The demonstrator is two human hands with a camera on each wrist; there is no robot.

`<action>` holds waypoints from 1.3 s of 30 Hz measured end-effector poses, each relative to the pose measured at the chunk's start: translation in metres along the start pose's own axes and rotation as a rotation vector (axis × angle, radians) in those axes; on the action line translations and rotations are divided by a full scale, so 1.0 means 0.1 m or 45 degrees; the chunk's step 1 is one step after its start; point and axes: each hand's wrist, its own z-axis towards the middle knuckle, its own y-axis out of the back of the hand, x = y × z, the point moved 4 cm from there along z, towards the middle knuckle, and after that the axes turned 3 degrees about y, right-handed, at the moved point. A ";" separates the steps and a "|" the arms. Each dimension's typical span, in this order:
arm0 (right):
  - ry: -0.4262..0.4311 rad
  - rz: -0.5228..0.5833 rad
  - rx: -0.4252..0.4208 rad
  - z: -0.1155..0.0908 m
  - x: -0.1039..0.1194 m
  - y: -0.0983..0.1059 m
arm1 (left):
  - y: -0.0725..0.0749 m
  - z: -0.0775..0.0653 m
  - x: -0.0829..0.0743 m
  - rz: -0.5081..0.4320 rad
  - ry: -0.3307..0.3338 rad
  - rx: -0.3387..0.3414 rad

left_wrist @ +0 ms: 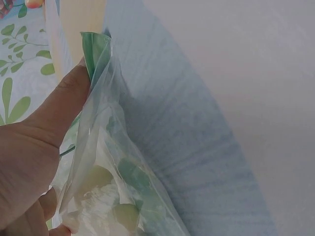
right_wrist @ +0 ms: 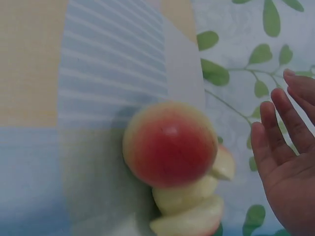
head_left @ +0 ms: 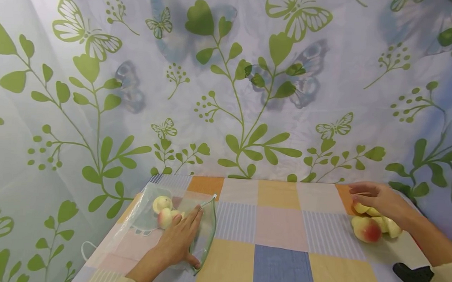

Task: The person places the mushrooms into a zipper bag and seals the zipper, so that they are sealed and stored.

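Note:
In the head view, a clear zip bag with a green-edged mouth lies on the left of the table, with several pale yellow and reddish fruit pieces inside. My left hand rests across it, fingers spread, thumb straight against the green zip edge in the left wrist view. On the right, my right hand hovers over a small pile of fruit, its fingers loosely extended and holding nothing. That pile has a round red-and-yellow fruit and several pale wedges.
A patchwork cloth covers the table. Behind it hangs a curtain printed with leaves and butterflies. A black strap-like piece shows by the right sleeve, and a thin white loop by the table's left edge.

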 end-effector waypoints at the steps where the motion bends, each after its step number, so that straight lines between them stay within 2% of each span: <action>1: -0.002 -0.010 -0.007 -0.01 -0.01 0.04 | 0.00 0.00 0.00 -0.006 0.001 -0.004; 10: -0.146 -0.080 -0.065 -0.09 -0.25 0.31 | 0.00 0.01 0.02 -0.015 0.003 0.006; 20: -0.268 -0.128 -0.076 -0.08 -0.52 0.41 | 0.01 0.03 0.01 -0.004 0.008 0.008; 28: -0.254 -0.160 -0.016 -0.05 -0.66 0.45 | 0.00 0.02 0.02 0.001 0.010 0.007; 39: -0.212 -0.170 0.065 -0.02 -0.88 0.35 | 0.01 0.01 0.02 0.013 -0.004 -0.002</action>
